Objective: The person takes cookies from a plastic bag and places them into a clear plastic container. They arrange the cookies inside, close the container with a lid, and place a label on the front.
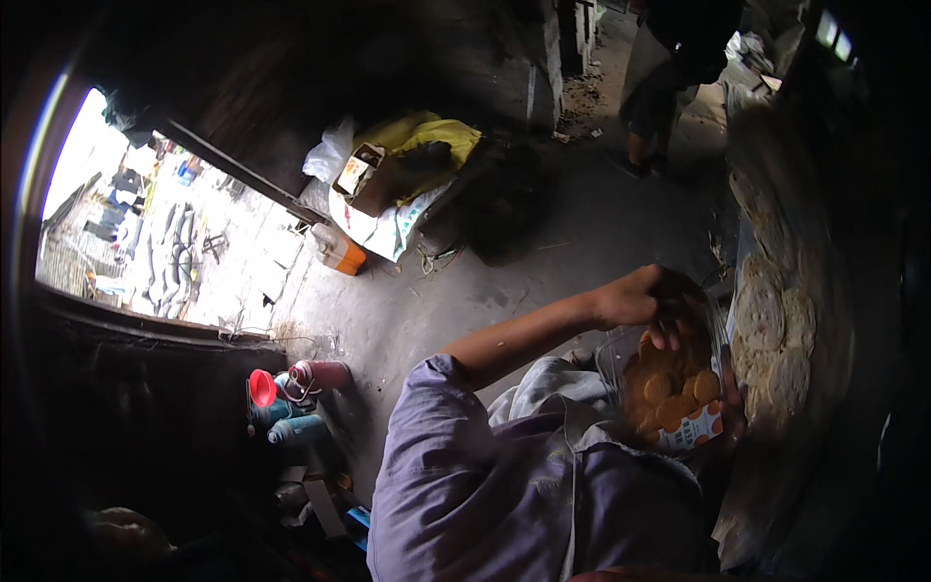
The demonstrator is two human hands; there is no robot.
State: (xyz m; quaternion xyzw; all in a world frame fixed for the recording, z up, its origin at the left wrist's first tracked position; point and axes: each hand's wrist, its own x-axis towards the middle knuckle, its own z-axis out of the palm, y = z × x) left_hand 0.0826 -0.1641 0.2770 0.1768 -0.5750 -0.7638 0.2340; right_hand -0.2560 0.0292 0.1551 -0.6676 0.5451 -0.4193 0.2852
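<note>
My left hand (651, 298) reaches in from the left, fingers bent down over the mouth of a clear plastic container (611, 364). Shadow hides whether its fingertips pinch anything. Round orange-brown biscuits (658, 389) fill the container, and a white and orange label (691, 428) with writing is on its near side. Around the container's right side is my right hand (733, 400), dark and partly hidden, holding it in front of my body. Just right of that hand, pale round flatbreads (760, 313) lie overlapping on a long surface.
Vacuum flasks (320, 375) and a red funnel-like thing (262, 388) are at left. A jug with orange liquid (338, 249) stands by the bright doorway (240, 218). Beyond it lie sacks, a yellow bag (436, 138) and a small carton (358, 169). Another person (647, 109) stands at the far right.
</note>
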